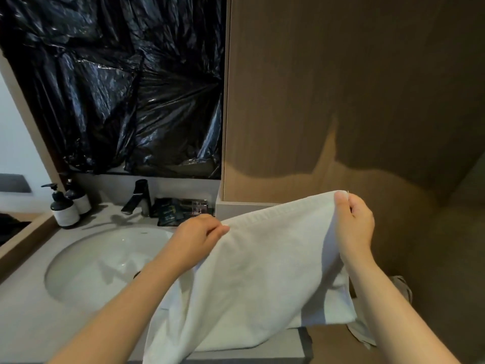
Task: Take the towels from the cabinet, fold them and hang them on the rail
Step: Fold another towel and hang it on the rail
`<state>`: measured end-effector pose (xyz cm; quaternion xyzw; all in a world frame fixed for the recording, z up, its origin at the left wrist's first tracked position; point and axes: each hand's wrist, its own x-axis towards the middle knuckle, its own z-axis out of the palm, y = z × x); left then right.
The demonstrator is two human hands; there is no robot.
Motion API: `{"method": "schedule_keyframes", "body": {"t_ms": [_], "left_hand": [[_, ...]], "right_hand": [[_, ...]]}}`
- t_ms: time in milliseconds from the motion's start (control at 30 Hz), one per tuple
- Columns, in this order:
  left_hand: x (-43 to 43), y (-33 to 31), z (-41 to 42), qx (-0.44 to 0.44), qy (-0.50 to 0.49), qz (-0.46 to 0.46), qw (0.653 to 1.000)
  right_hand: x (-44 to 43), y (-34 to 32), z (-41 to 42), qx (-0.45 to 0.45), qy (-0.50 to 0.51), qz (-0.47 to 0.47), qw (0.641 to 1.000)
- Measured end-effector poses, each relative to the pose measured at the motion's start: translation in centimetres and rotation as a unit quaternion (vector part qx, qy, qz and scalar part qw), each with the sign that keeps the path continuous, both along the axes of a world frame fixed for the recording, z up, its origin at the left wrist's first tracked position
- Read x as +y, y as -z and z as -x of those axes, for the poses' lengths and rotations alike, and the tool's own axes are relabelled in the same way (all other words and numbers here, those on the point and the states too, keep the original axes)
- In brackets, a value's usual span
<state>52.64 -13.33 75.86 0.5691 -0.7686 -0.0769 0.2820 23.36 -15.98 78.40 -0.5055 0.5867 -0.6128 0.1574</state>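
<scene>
While the white terry towel hangs spread between both grips, I hold it by its upper hem above the front of the grey stone table. The left grip is clamped on the hem, thumb and fingers pinching the cloth at its left end. The right grip is clamped on the right corner and sits higher, so the hem runs tilted. The lower part of the towel drapes down onto the table edge, just beside the white oval sink basin.

Judged risks at this step:
- Skewed fold. Cause: the two corners are not level; joining them as they stand would offset the edges.
- Lost corner. Cause: both pinches take only a narrow margin of hem, and the hanging cloth pulls against them.
- Wetted towel. Cause: slack swinging left could drop into the basin; I cannot tell whether it is dry.
- Snagging. The black faucet stands well apart, so this is unlikely.

The rail is not in view.
</scene>
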Motion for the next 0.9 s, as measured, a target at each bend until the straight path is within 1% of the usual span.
{"method": "schedule_keyframes", "body": {"t_ms": [167, 333, 533, 667, 767, 900], "left_hand": [[1.4, 3.6, 0.2, 0.012, 0.047, -0.057, 0.997], [3.0, 7.7, -0.3, 0.034, 0.034, -0.099, 0.994], [4.7, 10.3, -0.3, 0.041, 0.043, -0.145, 0.988], [5.7, 12.1, -0.1, 0.021, 0.051, -0.184, 0.981], [5.8, 12.5, 0.2, 0.029, 0.035, -0.167, 0.985], [3.9, 10.3, -1.0, 0.090, -0.039, -0.086, 0.991]], "right_hand": [[0.1, 1.0, 0.4, 0.016, 0.014, -0.014, 1.000], [0.3, 2.4, 1.2, 0.016, 0.027, -0.045, 0.999], [0.3, 3.5, 1.6, 0.034, 0.036, -0.068, 0.996], [0.3, 4.1, 1.5, 0.040, 0.038, -0.077, 0.996], [0.2, 4.1, 1.7, 0.051, 0.036, -0.070, 0.996], [0.0, 3.7, 2.4, 0.049, 0.053, -0.064, 0.995]]}}
